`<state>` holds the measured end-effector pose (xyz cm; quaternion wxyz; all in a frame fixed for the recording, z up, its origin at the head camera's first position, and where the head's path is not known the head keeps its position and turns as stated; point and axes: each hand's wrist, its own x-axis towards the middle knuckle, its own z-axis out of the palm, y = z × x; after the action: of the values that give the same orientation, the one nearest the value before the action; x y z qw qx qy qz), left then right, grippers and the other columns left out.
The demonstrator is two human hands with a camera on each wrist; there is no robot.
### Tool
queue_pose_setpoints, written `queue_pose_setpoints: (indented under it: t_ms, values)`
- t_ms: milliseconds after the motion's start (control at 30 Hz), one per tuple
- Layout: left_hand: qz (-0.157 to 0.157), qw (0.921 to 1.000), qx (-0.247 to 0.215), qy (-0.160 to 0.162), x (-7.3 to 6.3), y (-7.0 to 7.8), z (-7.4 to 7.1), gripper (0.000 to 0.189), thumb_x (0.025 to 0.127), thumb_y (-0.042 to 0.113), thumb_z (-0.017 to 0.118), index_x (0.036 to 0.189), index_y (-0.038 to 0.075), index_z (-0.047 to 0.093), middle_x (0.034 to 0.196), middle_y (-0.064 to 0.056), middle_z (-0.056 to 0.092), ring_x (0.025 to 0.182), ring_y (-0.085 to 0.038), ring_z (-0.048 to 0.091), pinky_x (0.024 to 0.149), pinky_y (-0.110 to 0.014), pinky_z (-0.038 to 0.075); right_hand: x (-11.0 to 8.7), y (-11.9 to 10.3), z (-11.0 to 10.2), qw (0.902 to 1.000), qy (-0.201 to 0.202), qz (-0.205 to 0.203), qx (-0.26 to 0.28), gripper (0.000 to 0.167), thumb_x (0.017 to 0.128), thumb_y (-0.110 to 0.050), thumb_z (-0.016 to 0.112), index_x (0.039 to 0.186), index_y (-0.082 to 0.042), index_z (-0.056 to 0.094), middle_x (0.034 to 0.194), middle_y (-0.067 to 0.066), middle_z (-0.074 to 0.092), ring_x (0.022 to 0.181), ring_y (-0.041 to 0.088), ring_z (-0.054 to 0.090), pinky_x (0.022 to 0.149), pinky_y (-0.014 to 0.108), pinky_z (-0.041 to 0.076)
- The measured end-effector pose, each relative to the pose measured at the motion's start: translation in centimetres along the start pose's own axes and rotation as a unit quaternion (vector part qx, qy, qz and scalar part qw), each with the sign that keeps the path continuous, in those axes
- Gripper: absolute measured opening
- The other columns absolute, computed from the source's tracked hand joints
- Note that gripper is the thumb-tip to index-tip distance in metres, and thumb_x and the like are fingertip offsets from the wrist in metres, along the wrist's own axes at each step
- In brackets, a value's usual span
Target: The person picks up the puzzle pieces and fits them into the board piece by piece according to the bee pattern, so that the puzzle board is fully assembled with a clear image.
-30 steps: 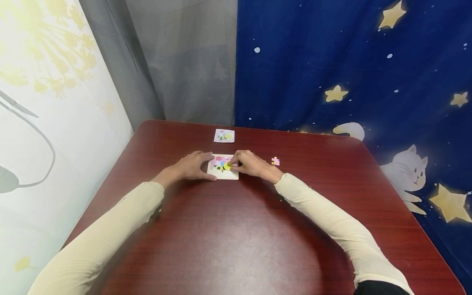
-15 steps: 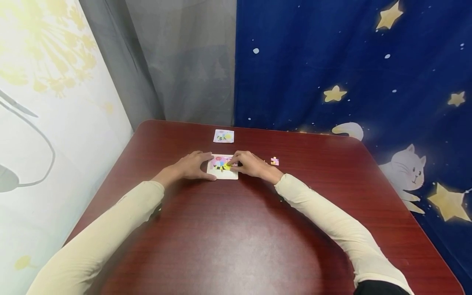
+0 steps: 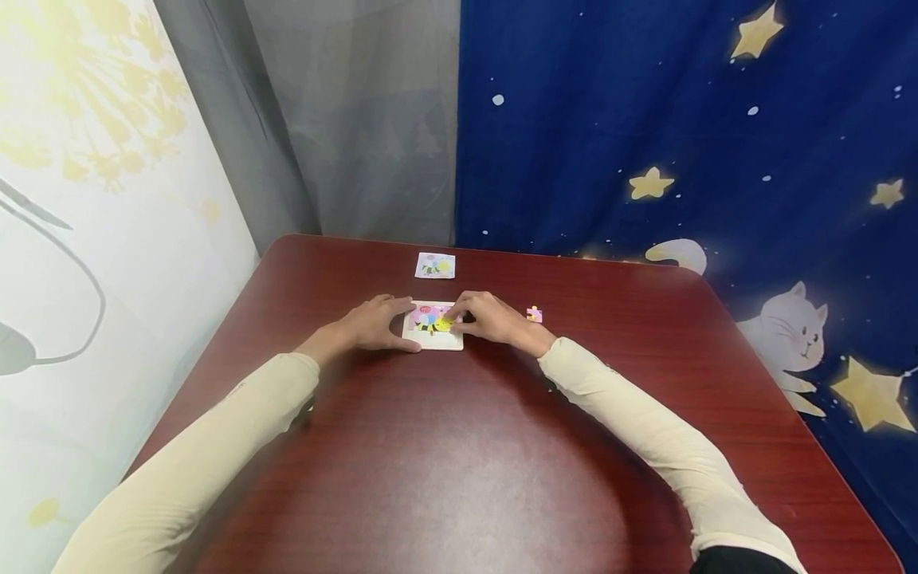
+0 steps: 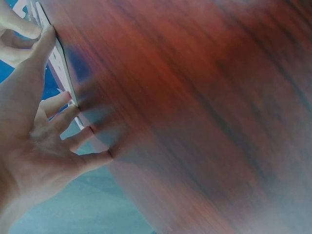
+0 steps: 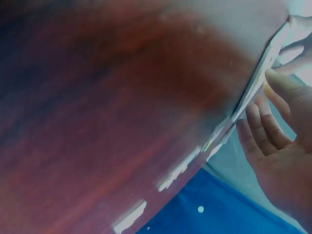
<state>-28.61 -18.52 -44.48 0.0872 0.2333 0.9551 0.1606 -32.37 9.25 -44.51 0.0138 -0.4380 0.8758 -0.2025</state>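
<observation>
A jigsaw puzzle tray (image 3: 442, 342) with a white frame lies flat on the table, its upper part filled with a pink bee picture and its lower strip bare white. My left hand (image 3: 373, 323) holds the tray's left side, thumb at the near corner and index finger at the far one; the other fingertips rest on the table in the left wrist view. Over the tray's right part, my right hand (image 3: 491, 319) pinches a yellow puzzle piece (image 3: 445, 325) down at the picture. The fingers partly hide this piece. To the right lies a loose pink-and-yellow puzzle piece (image 3: 534, 314).
Behind the tray lies a small picture card (image 3: 434, 265) with a bee design. In the right wrist view, several loose pieces (image 5: 179, 169) lie along the tabletop. The dark red table (image 3: 445, 446) ends at grey and blue curtains (image 3: 574, 143).
The right hand and forearm have shifted very slightly, its fingers still at the yellow piece. The left hand and the tray stay where they were.
</observation>
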Motion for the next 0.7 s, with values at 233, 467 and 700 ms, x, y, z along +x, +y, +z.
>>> queue_pose_setpoints:
  t_ms: [233,467,700]
  values:
    - [0.001,1.0000,0.001,0.003,-0.1,0.1,0.2,0.097,0.083,0.062,0.080,0.158,0.011,0.046,0.165,-0.011,0.039,0.151,-0.040,0.031,0.116,-0.063,0.032,-0.9,1.7,-1.3,0.9993,0.006,0.037,-0.011,0.030,0.096,-0.018,0.078,0.123,-0.006,0.077,0.114,0.011,0.071,0.094,0.023,0.070,0.083,0.032,0.057]
    - [-0.003,1.0000,-0.006,0.000,-0.1,0.0,0.2,0.098,0.083,0.063,0.079,0.158,0.012,0.045,0.164,-0.013,0.039,0.151,-0.041,0.031,0.115,-0.065,0.032,-1.9,3.7,-2.2,0.9973,0.013,0.071,-0.012,0.032,0.095,-0.021,0.078,0.124,-0.005,0.076,0.117,0.010,0.073,0.103,0.022,0.066,0.092,0.037,0.054]
    - [-0.001,1.0000,-0.008,0.001,0.1,0.1,0.1,0.097,0.083,0.062,0.080,0.158,0.010,0.045,0.164,-0.014,0.039,0.150,-0.042,0.032,0.115,-0.065,0.033,-2.2,4.6,-2.3,0.9952,-0.004,0.095,-0.024,0.037,0.093,-0.024,0.081,0.123,-0.004,0.076,0.111,0.009,0.073,0.099,0.021,0.065,0.090,0.037,0.056]
